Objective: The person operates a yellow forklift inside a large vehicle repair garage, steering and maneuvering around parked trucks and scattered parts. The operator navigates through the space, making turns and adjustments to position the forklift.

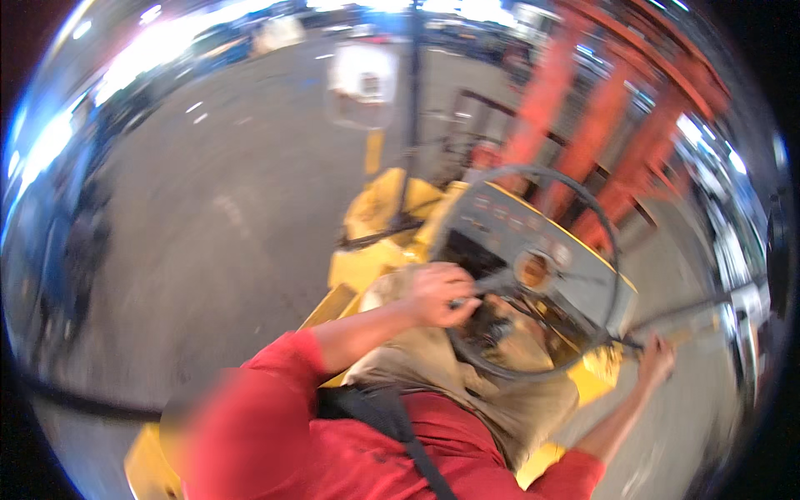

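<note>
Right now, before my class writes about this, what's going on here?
A person in red sits on a yellow vehicle. The left hand is closed on the left side of the steering wheel, and the right hand grips a dark lever to the wheel's right. Red uprights stand beyond the wheel.

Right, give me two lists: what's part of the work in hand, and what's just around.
In use:
- steering wheel, under the left hand
- dark lever, at the right hand
- grey dashboard

Just around:
- blurred white object ahead
- yellow strip below it
</note>
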The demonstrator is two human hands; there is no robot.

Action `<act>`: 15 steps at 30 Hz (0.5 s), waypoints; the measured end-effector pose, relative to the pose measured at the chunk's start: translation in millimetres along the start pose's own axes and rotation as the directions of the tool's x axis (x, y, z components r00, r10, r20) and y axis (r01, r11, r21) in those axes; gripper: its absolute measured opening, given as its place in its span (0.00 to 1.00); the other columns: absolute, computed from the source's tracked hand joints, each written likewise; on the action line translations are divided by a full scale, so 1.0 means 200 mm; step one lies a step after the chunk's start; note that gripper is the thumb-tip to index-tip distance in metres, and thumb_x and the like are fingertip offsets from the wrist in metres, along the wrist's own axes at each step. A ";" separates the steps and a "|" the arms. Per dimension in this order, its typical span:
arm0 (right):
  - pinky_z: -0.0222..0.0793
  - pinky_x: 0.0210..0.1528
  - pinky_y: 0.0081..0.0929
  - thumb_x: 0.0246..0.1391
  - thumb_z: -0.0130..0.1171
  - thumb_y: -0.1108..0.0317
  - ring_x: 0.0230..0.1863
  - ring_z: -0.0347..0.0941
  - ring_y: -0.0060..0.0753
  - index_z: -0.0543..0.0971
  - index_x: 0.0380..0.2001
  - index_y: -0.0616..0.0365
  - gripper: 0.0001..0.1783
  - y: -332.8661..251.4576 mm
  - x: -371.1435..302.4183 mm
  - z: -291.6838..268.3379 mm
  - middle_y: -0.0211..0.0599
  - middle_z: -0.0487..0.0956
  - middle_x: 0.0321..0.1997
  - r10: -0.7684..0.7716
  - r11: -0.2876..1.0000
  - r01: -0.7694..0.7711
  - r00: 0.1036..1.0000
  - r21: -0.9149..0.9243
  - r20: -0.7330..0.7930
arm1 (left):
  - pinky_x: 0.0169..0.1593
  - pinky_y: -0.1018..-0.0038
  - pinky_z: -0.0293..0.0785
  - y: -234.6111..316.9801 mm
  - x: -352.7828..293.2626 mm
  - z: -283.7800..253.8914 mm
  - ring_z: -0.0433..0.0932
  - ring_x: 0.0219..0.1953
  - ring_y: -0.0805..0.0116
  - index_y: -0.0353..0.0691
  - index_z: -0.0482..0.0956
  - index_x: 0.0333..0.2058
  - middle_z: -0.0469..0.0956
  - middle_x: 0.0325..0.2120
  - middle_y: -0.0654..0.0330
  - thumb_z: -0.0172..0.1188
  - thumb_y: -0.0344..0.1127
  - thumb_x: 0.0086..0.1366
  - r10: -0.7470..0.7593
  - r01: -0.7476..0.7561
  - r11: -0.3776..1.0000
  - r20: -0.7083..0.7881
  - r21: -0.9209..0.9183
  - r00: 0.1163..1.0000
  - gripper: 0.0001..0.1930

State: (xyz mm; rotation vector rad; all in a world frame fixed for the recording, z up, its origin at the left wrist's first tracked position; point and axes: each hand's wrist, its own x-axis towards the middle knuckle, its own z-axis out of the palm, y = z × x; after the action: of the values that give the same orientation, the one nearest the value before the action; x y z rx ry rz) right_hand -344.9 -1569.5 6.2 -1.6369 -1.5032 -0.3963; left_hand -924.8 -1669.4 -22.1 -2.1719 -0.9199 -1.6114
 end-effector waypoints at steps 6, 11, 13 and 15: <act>0.72 0.50 0.49 0.53 0.71 0.55 0.43 0.79 0.55 0.88 0.31 0.61 0.18 -0.05 -0.04 0.03 0.50 0.84 0.36 -0.034 0.993 0.020 0.992 -0.120 -0.120 | 0.40 0.62 0.79 0.14 -0.05 0.04 0.83 0.34 0.55 0.38 0.83 0.29 0.84 0.33 0.55 0.72 0.30 0.53 -0.073 0.064 0.996 0.146 0.069 0.987 0.07; 0.69 0.45 0.49 0.50 0.70 0.51 0.38 0.76 0.52 0.85 0.23 0.58 0.19 -0.23 0.01 -0.05 0.45 0.79 0.26 -0.074 0.990 0.049 0.980 -0.134 -0.186 | 0.40 0.60 0.77 0.06 0.00 0.00 0.82 0.34 0.52 0.38 0.81 0.29 0.83 0.32 0.55 0.71 0.29 0.53 -0.125 0.122 0.992 0.140 0.030 0.982 0.06; 0.68 0.45 0.49 0.50 0.70 0.51 0.38 0.77 0.49 0.87 0.23 0.57 0.19 -0.21 0.03 -0.08 0.44 0.81 0.26 -0.099 0.992 0.080 0.974 -0.100 -0.202 | 0.41 0.60 0.77 0.09 0.02 0.01 0.82 0.36 0.51 0.38 0.81 0.30 0.83 0.34 0.54 0.70 0.28 0.54 -0.125 0.122 0.992 0.154 0.024 0.980 0.06; 0.68 0.46 0.50 0.48 0.70 0.50 0.39 0.77 0.48 0.86 0.21 0.56 0.19 -0.18 0.05 -0.07 0.43 0.80 0.24 -0.040 0.992 0.021 0.988 -0.125 -0.150 | 0.41 0.60 0.77 0.11 0.01 0.03 0.81 0.36 0.50 0.37 0.81 0.31 0.82 0.33 0.53 0.69 0.27 0.55 -0.114 0.113 0.993 0.144 0.013 0.983 0.06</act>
State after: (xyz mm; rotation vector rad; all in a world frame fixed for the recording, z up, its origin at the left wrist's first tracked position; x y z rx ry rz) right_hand -371.4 -1575.9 35.1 -1.6412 -1.4140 -0.6281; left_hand -906.5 -1681.8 -18.5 -2.2954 -1.1070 -1.5145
